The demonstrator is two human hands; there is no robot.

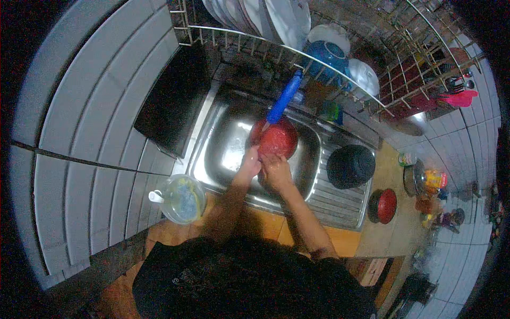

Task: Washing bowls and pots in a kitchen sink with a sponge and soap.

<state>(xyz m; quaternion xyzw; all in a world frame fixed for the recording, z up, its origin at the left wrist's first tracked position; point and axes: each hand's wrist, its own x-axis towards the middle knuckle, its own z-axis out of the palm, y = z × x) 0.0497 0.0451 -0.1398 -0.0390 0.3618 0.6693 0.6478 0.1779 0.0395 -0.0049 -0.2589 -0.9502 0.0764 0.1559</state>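
Observation:
Both hands are over a stainless steel sink point(229, 135), at a red bowl point(279, 137) that lies in it. My left hand point(252, 160) touches the bowl's near left edge. Close beside it, my right hand point(275, 169) is at the bowl's near edge, fingers bent against it. Whether either hand grips the bowl or something small between the fingers cannot be made out. A blue tube point(286, 95), like a faucet hose, slants down from the rack to just above the bowl.
A wire dish rack point(287, 48) with plates point(279, 20) and bowls hangs beyond the sink. A black container point(350, 165) stands on the ribbed drainboard, a red lid or dish point(386, 206) farther right. At left are a clear plastic tub point(183, 199) and a dark panel point(175, 99).

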